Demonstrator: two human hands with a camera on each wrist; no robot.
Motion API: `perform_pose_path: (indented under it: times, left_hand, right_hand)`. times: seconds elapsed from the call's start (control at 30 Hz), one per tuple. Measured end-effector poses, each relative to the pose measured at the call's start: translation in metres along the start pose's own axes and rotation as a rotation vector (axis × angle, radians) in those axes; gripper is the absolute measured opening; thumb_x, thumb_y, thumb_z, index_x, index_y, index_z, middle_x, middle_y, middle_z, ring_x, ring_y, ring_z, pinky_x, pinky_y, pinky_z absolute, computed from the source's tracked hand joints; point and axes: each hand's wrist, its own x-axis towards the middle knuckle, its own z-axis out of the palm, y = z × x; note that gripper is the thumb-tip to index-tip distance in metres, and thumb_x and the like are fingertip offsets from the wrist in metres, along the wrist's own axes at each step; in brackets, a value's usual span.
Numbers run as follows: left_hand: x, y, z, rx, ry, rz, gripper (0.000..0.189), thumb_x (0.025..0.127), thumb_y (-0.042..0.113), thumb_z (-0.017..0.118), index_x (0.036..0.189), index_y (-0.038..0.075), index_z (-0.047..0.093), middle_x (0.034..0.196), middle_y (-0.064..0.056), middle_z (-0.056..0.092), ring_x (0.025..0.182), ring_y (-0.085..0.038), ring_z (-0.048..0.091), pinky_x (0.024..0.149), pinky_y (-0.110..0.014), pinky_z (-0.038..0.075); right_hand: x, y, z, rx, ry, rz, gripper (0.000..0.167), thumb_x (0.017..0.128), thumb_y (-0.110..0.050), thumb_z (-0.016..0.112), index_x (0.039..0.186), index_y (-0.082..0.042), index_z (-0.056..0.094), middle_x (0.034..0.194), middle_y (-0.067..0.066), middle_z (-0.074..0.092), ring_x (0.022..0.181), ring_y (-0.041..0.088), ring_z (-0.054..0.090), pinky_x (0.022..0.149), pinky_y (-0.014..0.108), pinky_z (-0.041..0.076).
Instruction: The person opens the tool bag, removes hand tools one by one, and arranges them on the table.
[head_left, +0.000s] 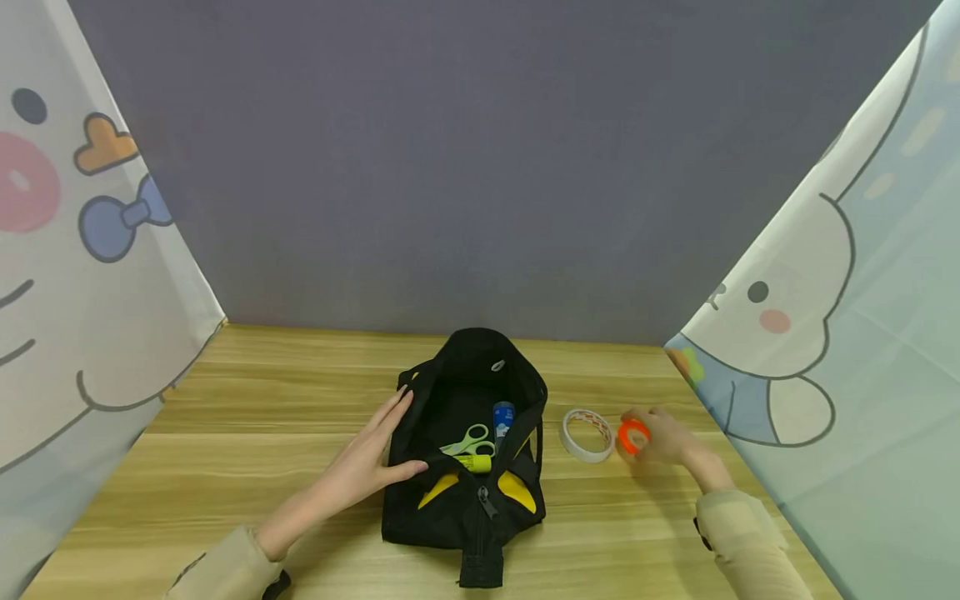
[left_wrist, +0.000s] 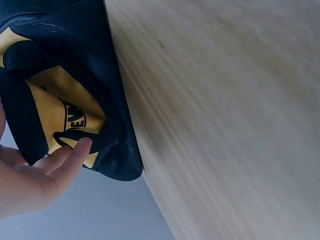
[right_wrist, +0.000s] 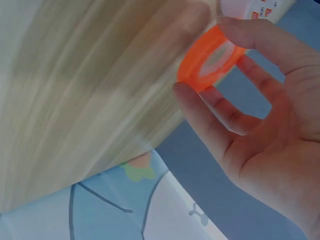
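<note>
A black bag [head_left: 427, 521] with yellow patches lies unzipped on the table, its mouth facing up. Inside it are light green scissors [head_left: 474, 442], a yellow-green cylindrical item [head_left: 475, 463] and a blue item [head_left: 503, 414]. My left hand [head_left: 371, 454] rests on the bag's left edge, thumb and fingers spread apart. The left wrist view shows its fingers touching the yellow-and-black side of the bag. Right of the bag, my right hand [right_wrist: 270, 110] holds an orange tape roll [right_wrist: 187, 65] between thumb and fingers. A white tape roll [head_left: 568, 443] lies just left of it.
The wooden table [head_left: 285, 375] carries all these things. A grey wall [head_left: 450, 167] stands at the back. Cartoon-printed sheets [head_left: 795, 333] border the table on both sides.
</note>
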Motion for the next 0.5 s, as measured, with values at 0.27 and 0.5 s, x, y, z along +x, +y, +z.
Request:
perform_pose_path:
  times: [0.27,0.5]
  left_hand:
    - [0.000,0.000,0.000,-0.005,-0.008,0.002,0.097,0.086,0.049,0.073,0.161,0.019,0.018,0.167,-0.012,0.017,0.145,-0.042,0.035,0.103,-0.060,0.045]
    - [0.000,0.001,-0.001,-0.005,-0.012,-0.003,0.097,0.086,0.048,0.073,0.160,0.018,0.018,0.167,-0.012,0.017,0.145,-0.042,0.035,0.102,-0.061,0.045]
  right_hand:
    - [0.005,0.004,0.009,-0.005,0.005,-0.004,0.067,0.063,-0.005,0.082,0.125,-0.003,0.058,0.113,0.029,0.054,0.094,0.035,0.057,0.075,0.050,0.052]
    - [0.011,0.010,0.016,0.021,-0.008,-0.015,0.069,0.057,-0.003,0.083,0.122,-0.003,0.059,0.109,0.028,0.054,0.092,0.033,0.056,0.074,0.049,0.051]
